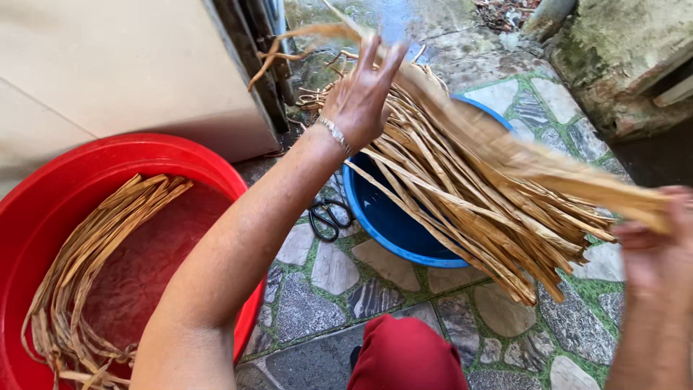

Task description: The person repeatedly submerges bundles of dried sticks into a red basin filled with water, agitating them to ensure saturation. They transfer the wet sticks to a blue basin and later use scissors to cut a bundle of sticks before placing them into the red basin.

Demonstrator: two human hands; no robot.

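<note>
My left hand [361,90] is raised with fingers spread, touching the far end of a long tan dried strip [505,155] that is blurred with motion. My right hand [657,245] grips the strip's near end at the right edge. Beneath the strip a bundle of dried fibre strips [462,202] lies across a blue basin [390,224]. A silver bracelet [336,133] circles my left wrist.
A red basin [94,155] at left holds water and a curved bunch of soaking strips [79,260]. Black scissors [328,217] lie on the stone-paved ground beside the blue basin. A pale wall and dark post stand behind. Red cloth [404,354] covers my knee.
</note>
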